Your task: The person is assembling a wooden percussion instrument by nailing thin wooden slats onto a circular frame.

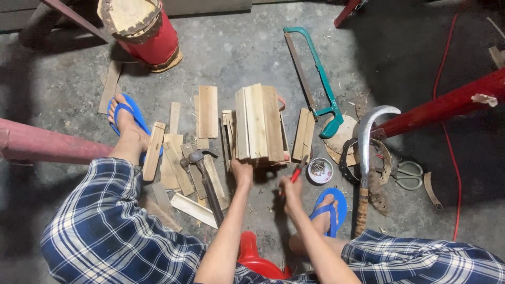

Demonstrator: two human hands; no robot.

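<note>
We see a bundle of pale, flat wooden slats standing together on the grey concrete floor, between the person's feet and straight ahead of the hands. Our left hand grips the bundle's near bottom edge, fingers curled onto the wood. Our right hand sits just beside it, to the right, fingers pressed together around a small red-handled tool whose tip points up toward the bundle; what kind of tool it is we cannot tell.

Just right of that hand lies a small round tin of nails. Left of the bundle a claw hammer with a dark handle rests across loose wooden offcuts. Beyond the tin we find a teal-framed hacksaw, a curved sickle with a wrapped handle and grey scissors. Blue flip-flops are on both feet, and a red power cable runs down the right side.
</note>
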